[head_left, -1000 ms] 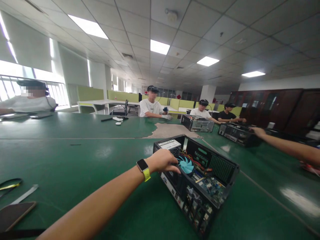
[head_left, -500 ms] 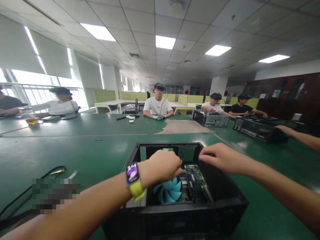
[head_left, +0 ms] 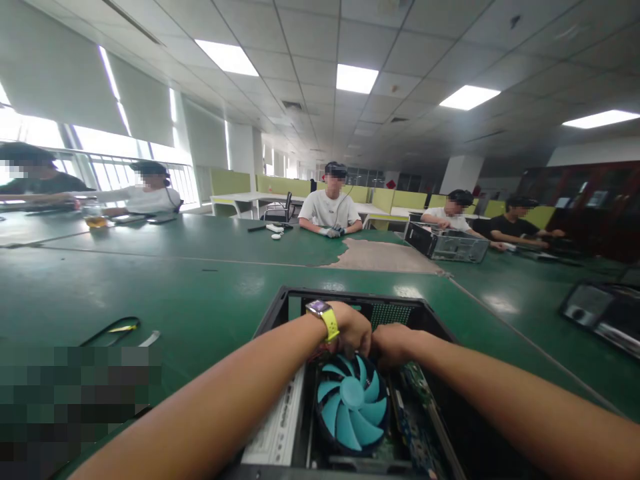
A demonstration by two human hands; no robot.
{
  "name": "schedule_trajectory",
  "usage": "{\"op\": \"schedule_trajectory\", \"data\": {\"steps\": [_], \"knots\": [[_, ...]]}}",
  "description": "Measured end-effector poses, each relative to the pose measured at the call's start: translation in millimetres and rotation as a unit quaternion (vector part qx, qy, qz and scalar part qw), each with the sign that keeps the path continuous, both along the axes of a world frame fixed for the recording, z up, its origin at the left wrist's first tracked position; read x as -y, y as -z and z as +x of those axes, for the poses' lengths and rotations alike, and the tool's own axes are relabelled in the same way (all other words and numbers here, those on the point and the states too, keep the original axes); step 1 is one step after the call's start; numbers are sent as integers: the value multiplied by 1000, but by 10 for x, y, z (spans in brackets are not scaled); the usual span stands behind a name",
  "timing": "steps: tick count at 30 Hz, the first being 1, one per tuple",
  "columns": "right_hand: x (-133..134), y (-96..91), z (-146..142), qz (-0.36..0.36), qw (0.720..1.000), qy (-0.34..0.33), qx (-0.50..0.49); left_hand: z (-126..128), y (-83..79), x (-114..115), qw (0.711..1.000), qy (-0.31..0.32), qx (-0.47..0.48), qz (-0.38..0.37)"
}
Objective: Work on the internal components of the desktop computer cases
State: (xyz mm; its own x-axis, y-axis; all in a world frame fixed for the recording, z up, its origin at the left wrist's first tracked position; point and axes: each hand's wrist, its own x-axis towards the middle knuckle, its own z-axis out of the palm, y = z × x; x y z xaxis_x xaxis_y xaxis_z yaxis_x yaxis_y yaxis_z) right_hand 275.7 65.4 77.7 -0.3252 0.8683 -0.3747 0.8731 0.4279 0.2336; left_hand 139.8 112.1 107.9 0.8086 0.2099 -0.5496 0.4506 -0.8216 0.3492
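Observation:
Both hands are down inside an open black computer case point(head_left: 435, 319), behind a round cooling fan point(head_left: 353, 393) with turquoise blades. My left hand point(head_left: 354, 328), below a wrist with a yellow-banded watch, has its fingers curled downward near the fan's far edge. Right beside it, my right hand point(head_left: 393, 343) is closed too, its fingertips pointing down between the fan and the circuit board point(head_left: 417, 413). Whatever the fingertips of either hand grip is hidden from view.
The case stands on a green table point(head_left: 150, 280). A dark cable point(head_left: 113, 328) lies at left. Across the table sits a person point(head_left: 330, 207) in gloves. Another opened computer case point(head_left: 445, 241) stands farther right, and a glass with amber liquid point(head_left: 95, 217) is at far left.
My hands have come together and gone lower into the case, the right one moving left. The view has shifted, and the fan now shows whole.

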Motion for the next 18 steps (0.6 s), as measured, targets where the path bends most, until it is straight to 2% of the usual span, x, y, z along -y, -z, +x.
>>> {"op": "schedule_trajectory", "data": {"steps": [3, 5, 8, 10, 14, 18], "knots": [[0, 25, -15, 24, 1000, -9, -2, -12, -35, 3, 986, -64, -130, -83], [14, 0, -35, 36, 999, -11, -3, -6, -61, 51, 982, -86, -168, -33], [28, -71, -38, 52, 999, -4, -7, -12, -84, 116, 983, -52, -125, 124], [25, -115, -19, 61, 998, 1, -10, -32, -70, 132, 977, -39, -106, 180], [3, -150, 28, 69, 997, 12, -13, -55, -29, 140, 972, -38, -106, 206], [-12, -143, 75, 63, 997, 31, -13, -47, -137, 193, 971, -37, -107, 212]]}}
